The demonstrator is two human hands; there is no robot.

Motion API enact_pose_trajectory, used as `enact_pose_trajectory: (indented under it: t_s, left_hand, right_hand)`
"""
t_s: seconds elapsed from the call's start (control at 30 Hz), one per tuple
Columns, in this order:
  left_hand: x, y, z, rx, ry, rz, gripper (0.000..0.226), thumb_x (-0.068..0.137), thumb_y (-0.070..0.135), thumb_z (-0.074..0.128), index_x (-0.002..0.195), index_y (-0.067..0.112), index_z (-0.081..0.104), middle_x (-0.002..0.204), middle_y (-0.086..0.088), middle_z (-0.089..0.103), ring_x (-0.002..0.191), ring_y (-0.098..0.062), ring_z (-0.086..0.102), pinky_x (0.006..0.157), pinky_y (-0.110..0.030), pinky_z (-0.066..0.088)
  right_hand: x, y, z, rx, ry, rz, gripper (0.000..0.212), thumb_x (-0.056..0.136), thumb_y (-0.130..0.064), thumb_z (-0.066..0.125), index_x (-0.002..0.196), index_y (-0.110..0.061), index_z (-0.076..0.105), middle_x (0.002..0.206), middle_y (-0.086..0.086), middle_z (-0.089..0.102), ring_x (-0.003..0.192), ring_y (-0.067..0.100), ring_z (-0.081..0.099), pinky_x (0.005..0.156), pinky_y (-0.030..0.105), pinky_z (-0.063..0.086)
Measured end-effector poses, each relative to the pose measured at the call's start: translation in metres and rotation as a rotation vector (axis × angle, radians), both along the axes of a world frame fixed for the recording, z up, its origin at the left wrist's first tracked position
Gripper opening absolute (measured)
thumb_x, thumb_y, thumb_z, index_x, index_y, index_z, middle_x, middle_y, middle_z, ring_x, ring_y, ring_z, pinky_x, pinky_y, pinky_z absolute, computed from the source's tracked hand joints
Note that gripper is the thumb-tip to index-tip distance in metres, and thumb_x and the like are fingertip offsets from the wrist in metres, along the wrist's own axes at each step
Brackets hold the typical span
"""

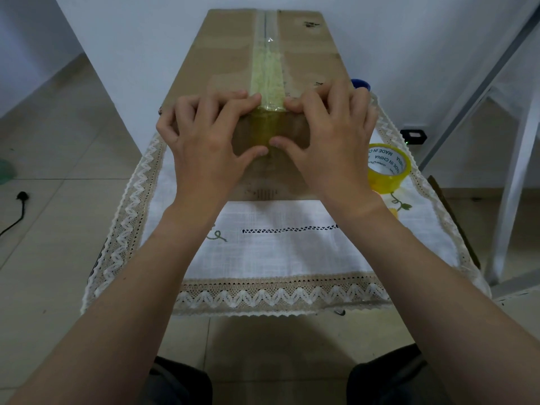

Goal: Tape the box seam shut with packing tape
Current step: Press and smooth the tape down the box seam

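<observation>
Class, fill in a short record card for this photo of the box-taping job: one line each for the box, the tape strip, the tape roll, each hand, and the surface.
box: cardboard box, lying on the table, flaps closed
tape strip: yellowish tape strip along the top centre seam, folded over the near edge onto the front face
tape roll: yellow packing tape roll, on the cloth to the right of the box
left hand: left hand pressing the box's near edge, thumb by the tape end
right hand: right hand pressing likewise, thumb on the tape
surface: white lace-trimmed tablecloth

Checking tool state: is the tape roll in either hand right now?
No. The tape roll sits on the tablecloth beside the box, while the left hand and right hand press the tape strip.
</observation>
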State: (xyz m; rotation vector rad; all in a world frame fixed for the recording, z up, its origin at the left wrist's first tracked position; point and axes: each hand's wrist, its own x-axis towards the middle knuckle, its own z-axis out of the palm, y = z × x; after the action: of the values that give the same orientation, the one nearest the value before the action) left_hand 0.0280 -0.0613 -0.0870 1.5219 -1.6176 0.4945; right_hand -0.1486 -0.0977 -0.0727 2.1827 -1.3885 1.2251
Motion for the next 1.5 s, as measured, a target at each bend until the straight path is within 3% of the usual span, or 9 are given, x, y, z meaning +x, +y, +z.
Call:
enact_pose_trajectory:
  t_s: [0.17, 0.37, 0.53, 0.73, 0.87, 1.03, 1.5]
  left_hand:
    - [0.011, 0.0, -0.004, 0.039, -0.069, -0.019, 0.085, 0.066, 0.065, 0.082, 0.143, 0.04, 0.057, 0.143, 0.008, 0.061, 0.127, -0.02, 0.038, 0.106, -0.049, 0.027]
    - [0.021, 0.003, -0.004, 0.108, -0.118, -0.052, 0.096, 0.063, 0.054, 0.089, 0.15, 0.041, 0.051, 0.152, 0.01, 0.054, 0.133, -0.02, 0.037, 0.106, -0.046, 0.024]
    - [0.01, -0.001, -0.002, -0.005, 0.036, -0.061, 0.059, 0.082, 0.061, 0.076, 0.137, 0.04, 0.068, 0.137, 0.016, 0.065, 0.126, -0.015, 0.043, 0.103, -0.046, 0.03]
    - [0.001, -0.007, 0.002, -0.059, 0.139, -0.034, 0.036, 0.09, 0.057, 0.071, 0.123, 0.042, 0.075, 0.124, 0.019, 0.071, 0.117, -0.018, 0.053, 0.097, -0.04, 0.025]
    - [0.0, -0.009, -0.001, -0.087, 0.137, -0.03, 0.046, 0.081, 0.06, 0.076, 0.122, 0.038, 0.076, 0.123, 0.017, 0.072, 0.114, -0.013, 0.044, 0.098, -0.043, 0.029]
    - [0.009, -0.01, -0.005, -0.066, 0.101, -0.115, 0.058, 0.08, 0.06, 0.076, 0.132, 0.035, 0.069, 0.13, 0.009, 0.069, 0.116, -0.017, 0.04, 0.095, -0.064, 0.047]
    - [0.015, 0.003, -0.01, 0.054, -0.111, 0.0, 0.089, 0.068, 0.056, 0.084, 0.15, 0.039, 0.053, 0.148, 0.007, 0.057, 0.131, -0.022, 0.04, 0.112, -0.053, 0.03]
  right_hand:
    - [-0.006, -0.001, -0.01, -0.015, 0.103, -0.003, 0.071, 0.069, -0.061, 0.081, 0.127, -0.027, 0.06, 0.127, 0.007, 0.058, 0.116, 0.033, 0.05, 0.095, 0.042, 0.035]
    - [-0.01, 0.002, -0.012, 0.036, 0.17, 0.017, 0.088, 0.064, -0.06, 0.086, 0.139, -0.029, 0.05, 0.139, 0.006, 0.052, 0.125, 0.033, 0.042, 0.106, 0.045, 0.035]
    - [-0.002, 0.004, -0.005, 0.019, 0.027, 0.011, 0.07, 0.077, -0.078, 0.066, 0.119, -0.023, 0.063, 0.122, 0.007, 0.059, 0.112, 0.032, 0.052, 0.095, 0.042, 0.037]
    - [0.014, 0.001, 0.008, -0.002, -0.074, -0.092, 0.057, 0.086, -0.076, 0.057, 0.092, -0.019, 0.063, 0.103, 0.006, 0.06, 0.1, 0.032, 0.054, 0.081, 0.042, 0.035]
    - [0.015, -0.003, 0.011, -0.03, -0.054, -0.107, 0.056, 0.085, -0.075, 0.058, 0.087, -0.019, 0.062, 0.097, 0.006, 0.059, 0.096, 0.033, 0.054, 0.078, 0.041, 0.034]
    - [0.009, -0.003, 0.002, -0.025, 0.005, -0.092, 0.062, 0.07, -0.073, 0.073, 0.097, -0.019, 0.063, 0.107, 0.008, 0.061, 0.101, 0.036, 0.055, 0.082, 0.043, 0.036]
    - [-0.006, -0.002, -0.018, -0.02, 0.071, 0.019, 0.08, 0.066, -0.059, 0.083, 0.132, -0.026, 0.054, 0.134, 0.006, 0.056, 0.122, 0.031, 0.043, 0.103, 0.043, 0.039]
